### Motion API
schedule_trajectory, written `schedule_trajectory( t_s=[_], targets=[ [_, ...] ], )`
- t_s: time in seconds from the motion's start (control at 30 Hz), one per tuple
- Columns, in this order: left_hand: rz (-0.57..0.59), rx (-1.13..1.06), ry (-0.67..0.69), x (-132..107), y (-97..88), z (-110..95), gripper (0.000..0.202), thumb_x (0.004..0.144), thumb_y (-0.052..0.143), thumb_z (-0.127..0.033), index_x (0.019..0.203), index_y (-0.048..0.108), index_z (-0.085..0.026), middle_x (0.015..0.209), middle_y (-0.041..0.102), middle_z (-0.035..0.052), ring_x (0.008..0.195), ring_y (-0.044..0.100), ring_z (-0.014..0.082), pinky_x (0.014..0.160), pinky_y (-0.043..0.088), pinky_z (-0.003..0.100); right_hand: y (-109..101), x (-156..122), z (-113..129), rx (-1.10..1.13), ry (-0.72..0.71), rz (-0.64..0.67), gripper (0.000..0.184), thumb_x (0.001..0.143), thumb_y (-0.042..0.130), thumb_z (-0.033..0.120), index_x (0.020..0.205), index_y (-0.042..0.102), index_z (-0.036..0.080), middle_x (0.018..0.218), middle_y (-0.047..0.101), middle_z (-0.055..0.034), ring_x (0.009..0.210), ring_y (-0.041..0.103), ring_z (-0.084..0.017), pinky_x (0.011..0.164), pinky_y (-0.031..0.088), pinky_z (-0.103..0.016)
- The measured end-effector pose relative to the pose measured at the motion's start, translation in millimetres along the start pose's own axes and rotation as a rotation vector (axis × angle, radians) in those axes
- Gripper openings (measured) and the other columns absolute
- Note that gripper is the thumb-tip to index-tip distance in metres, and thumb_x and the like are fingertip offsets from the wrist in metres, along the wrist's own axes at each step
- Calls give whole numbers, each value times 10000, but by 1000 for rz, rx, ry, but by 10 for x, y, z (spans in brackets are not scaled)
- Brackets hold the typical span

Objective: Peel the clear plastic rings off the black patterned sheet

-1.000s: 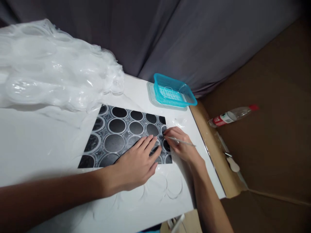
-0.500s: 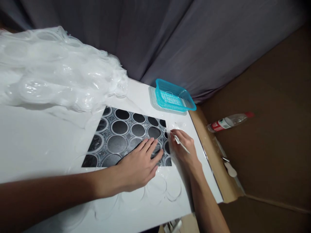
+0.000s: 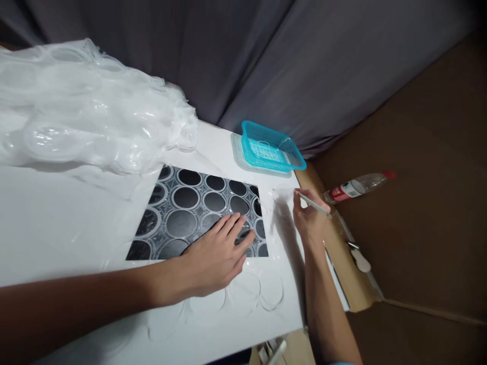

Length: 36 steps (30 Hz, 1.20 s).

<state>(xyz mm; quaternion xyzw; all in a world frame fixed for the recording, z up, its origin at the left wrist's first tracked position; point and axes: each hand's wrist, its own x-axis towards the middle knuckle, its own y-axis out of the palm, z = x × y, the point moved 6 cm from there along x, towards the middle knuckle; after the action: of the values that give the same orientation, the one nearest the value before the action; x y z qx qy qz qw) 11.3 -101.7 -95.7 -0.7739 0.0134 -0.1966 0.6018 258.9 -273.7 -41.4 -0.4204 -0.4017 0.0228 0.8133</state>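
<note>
A clear plastic sheet with rows of round outlines lies over a black rectangular sheet [image 3: 181,223] on the white table. My left hand [image 3: 216,253] rests flat on it near its lower right, fingers spread. My right hand [image 3: 310,218] is raised off the sheet's right side, fingers pinched around a slim white pen-like tool [image 3: 314,202]. The tool's tip is too small to make out. Clear plastic scraps [image 3: 283,196] lie just left of my right hand. The clear sheet extends past the black one toward me, its circles faint on the white.
A heap of clear plastic sheets [image 3: 87,111] fills the table's far left. A blue basket [image 3: 274,147] stands at the back edge, by a grey curtain [image 3: 213,56]. To the right are a bottle with a red cap [image 3: 355,187] and a cardboard wall [image 3: 426,228].
My right hand has moved right and up, away from the black sheet's right edge, still holding the white tool. My left hand stays in place on the sheet.
</note>
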Motion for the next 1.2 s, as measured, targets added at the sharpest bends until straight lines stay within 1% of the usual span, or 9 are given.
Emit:
schedule_trajectory(
  t_s=[0.1, 0.17, 0.23, 0.33, 0.4, 0.5, 0.67, 0.97, 1.2],
  targets=[
    [9, -10, -1, 1, -21, 2, 573, 1178, 375, -416, 1671, 432, -129, 1763, 328, 273, 1674, 266, 439, 1337, 285, 583, 23, -29, 80, -32, -75, 71, 201, 1009, 702, 390, 961, 773, 208, 1156, 810, -115, 1064, 756, -325, 991, 579, -496],
    [11, -9, 0, 0, -33, 3, 577, 1180, 375, -423, 1673, 433, -130, 1766, 329, 265, 1680, 254, 430, 1342, 276, 583, 6, -53, 210, 32, -138, 138, 206, 1009, 725, 395, 910, 755, 217, 1253, 789, -108, 1185, 722, -336, 1087, 540, -534],
    [14, -12, 0, -1, -41, 5, 578, 1182, 371, -431, 1674, 436, -134, 1771, 322, 260, 1683, 249, 425, 1346, 270, 583, 28, -100, 370, 200, -156, 307, 185, 1022, 737, 394, 936, 763, 232, 1314, 769, -90, 1245, 705, -312, 1124, 530, -517],
    [33, -24, -3, 5, -47, 9, 581, 1182, 367, -425, 1680, 429, -131, 1778, 302, 264, 1685, 241, 426, 1348, 268, 582, 112, -217, 596, 502, -98, 609, 128, 1036, 744, 370, 1000, 784, 253, 1253, 782, -70, 1180, 739, -261, 1080, 574, -462],
    [46, -23, -6, 11, -52, 11, 583, 1181, 371, -417, 1682, 427, -124, 1778, 297, 270, 1687, 233, 430, 1349, 267, 583, 153, -272, 672, 598, -58, 709, 103, 1025, 764, 360, 1002, 787, 263, 1199, 792, -59, 1138, 752, -248, 1059, 591, -457],
    [60, -21, -5, 19, -60, 10, 579, 1178, 378, -415, 1671, 445, -117, 1775, 300, 274, 1686, 235, 430, 1352, 264, 584, 185, -292, 665, 608, -27, 735, 87, 1013, 782, 356, 998, 789, 271, 1181, 794, -57, 1135, 756, -254, 1067, 598, -489],
    [59, -27, -2, 17, -59, 8, 574, 1177, 387, -415, 1666, 451, -121, 1780, 291, 270, 1685, 244, 423, 1349, 274, 584, 186, -296, 629, 585, 10, 748, 153, 1026, 753, 397, 989, 788, 253, 1149, 807, -85, 1114, 767, -279, 1050, 619, -536],
    [61, -18, -2, 23, -77, 3, 562, 1173, 406, -416, 1643, 484, -118, 1772, 317, 266, 1679, 263, 425, 1349, 271, 580, 185, -314, 676, 541, 18, 782, 119, 1040, 734, 354, 1004, 774, 247, 1113, 809, -51, 1035, 765, -234, 926, 606, -406],
    [59, -5, 1, 21, -74, 1, 567, 1168, 410, -403, 1645, 478, -105, 1768, 326, 269, 1679, 264, 421, 1347, 280, 579, 201, -320, 653, 534, 6, 785, 125, 1042, 724, 361, 1010, 769, 249, 1123, 806, -62, 1049, 760, -239, 952, 609, -427]
  ],
)
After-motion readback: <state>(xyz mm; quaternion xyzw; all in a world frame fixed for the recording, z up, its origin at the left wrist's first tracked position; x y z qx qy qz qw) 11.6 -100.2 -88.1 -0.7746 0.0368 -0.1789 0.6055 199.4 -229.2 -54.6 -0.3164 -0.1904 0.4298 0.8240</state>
